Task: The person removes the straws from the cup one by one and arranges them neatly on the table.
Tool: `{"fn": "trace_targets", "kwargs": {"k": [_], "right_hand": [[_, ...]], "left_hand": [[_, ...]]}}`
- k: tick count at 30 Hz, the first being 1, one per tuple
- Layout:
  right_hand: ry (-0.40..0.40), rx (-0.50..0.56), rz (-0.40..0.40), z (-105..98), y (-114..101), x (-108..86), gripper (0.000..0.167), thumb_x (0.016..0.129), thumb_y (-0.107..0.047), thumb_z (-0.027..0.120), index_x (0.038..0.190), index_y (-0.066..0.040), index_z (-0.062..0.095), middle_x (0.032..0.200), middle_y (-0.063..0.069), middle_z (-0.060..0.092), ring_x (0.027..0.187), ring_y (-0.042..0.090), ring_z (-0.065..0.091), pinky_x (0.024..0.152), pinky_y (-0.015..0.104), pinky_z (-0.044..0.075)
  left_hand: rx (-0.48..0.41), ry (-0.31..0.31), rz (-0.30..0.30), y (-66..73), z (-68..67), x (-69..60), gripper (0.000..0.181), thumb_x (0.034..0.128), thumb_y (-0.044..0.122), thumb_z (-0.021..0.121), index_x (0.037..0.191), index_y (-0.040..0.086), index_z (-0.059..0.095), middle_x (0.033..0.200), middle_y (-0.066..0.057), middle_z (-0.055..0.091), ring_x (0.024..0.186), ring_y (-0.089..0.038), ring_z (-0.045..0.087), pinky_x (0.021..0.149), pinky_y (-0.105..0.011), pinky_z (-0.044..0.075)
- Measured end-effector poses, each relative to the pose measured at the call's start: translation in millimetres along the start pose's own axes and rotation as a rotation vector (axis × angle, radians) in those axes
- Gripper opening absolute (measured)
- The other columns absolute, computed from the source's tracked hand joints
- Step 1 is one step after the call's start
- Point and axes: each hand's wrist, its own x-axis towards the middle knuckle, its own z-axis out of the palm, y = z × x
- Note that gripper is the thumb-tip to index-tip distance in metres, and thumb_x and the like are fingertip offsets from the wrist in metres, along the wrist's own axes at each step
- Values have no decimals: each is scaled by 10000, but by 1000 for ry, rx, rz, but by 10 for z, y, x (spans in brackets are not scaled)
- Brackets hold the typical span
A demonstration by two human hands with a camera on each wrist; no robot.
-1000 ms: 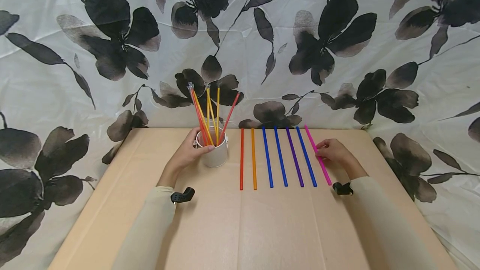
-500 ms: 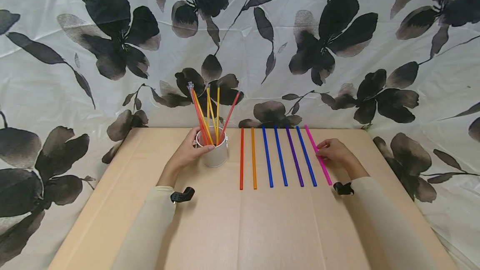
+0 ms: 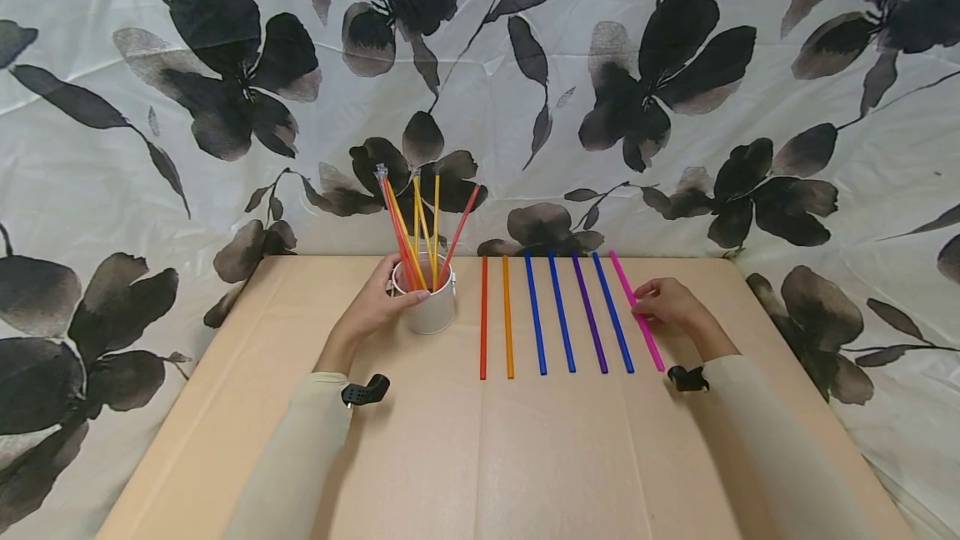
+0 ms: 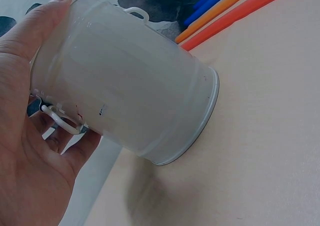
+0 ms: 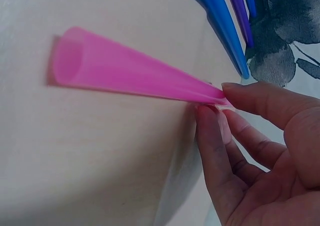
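Observation:
My left hand [image 3: 373, 305] grips a small white metal bucket [image 3: 431, 315], its thumb over the near side of the rim. In the left wrist view the bucket [image 4: 130, 81] shows a small handle loop on its side. Several red and yellow straws [image 3: 420, 232] lean inside it. At the right end of a row, my right hand [image 3: 669, 304] pinches a pink straw [image 3: 645, 332] between thumb and fingers. The right wrist view shows the pink straw's [image 5: 125, 68] open near end, with the straw lying along the table.
Left of the pink straw lie a red straw [image 3: 483, 319], an orange straw [image 3: 508, 319], several blue straws [image 3: 536, 319] and a purple straw [image 3: 590, 319], side by side on the wooden table [image 3: 555, 457]. A flowered cloth [image 3: 480, 65] hangs behind the table's back edge.

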Motion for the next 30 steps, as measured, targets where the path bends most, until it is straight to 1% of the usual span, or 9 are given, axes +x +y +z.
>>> {"fn": "trace_targets", "kwargs": {"k": [10, 15, 18, 21, 24, 27, 30], "right_hand": [[5, -22, -28, -5, -45, -47, 393, 966, -155, 681, 1263, 73, 562, 1073, 220, 671, 850, 228, 698, 784, 329, 612], [42, -39, -61, -13, -110, -97, 397, 971, -152, 666, 1281, 69, 554, 1102, 236, 656, 887, 273, 677, 820, 378, 603], [79, -57, -84, -11, -160, -117, 373, 976, -150, 645, 1285, 46, 568, 1101, 223, 631, 899, 298, 633, 811, 375, 594], [115, -63, -116, 3, -223, -128, 356, 977, -143, 632, 1281, 35, 590, 1069, 201, 618, 885, 299, 603, 768, 339, 577], [159, -75, -174, 22, -298, -138, 349, 969, -140, 647, 1263, 46, 619, 1036, 191, 621, 863, 289, 593, 715, 296, 546], [206, -82, -234, 53, -387, -159, 331, 954, -137, 683, 1222, 54, 645, 1023, 183, 635, 875, 292, 593, 684, 263, 520], [243, -55, -288, 98, -487, -178, 313, 939, -124, 706, 1183, 66, 659, 1019, 197, 656, 922, 321, 604, 676, 237, 501]], "left_hand": [[3, -3, -7, -4, -2, -1, 777, 896, 185, 784, 1520, 76, 333, 1568, -160, 347, 1516, -345, 243, 1225, -601, 191], [7, -4, -3, -12, 0, 4, 778, 894, 179, 784, 1519, 72, 332, 1565, -164, 349, 1515, -347, 244, 1222, -612, 191], [8, -2, -2, -4, -8, -6, 774, 895, 181, 784, 1518, 74, 336, 1564, -165, 350, 1514, -347, 243, 1223, -612, 186], [8, -1, -5, 3, -13, -14, 776, 894, 180, 784, 1519, 75, 336, 1565, -167, 347, 1515, -350, 239, 1222, -617, 183], [11, -3, -12, -3, -19, -12, 782, 895, 183, 784, 1524, 78, 330, 1572, -165, 340, 1516, -354, 238, 1217, -622, 192], [18, -4, -17, -16, -23, -10, 785, 895, 189, 785, 1525, 82, 330, 1577, -161, 337, 1516, -353, 240, 1215, -622, 200], [30, 2, -14, -132, -31, 40, 795, 891, 195, 792, 1531, 101, 329, 1582, -156, 334, 1519, -348, 234, 1222, -612, 189]]}}
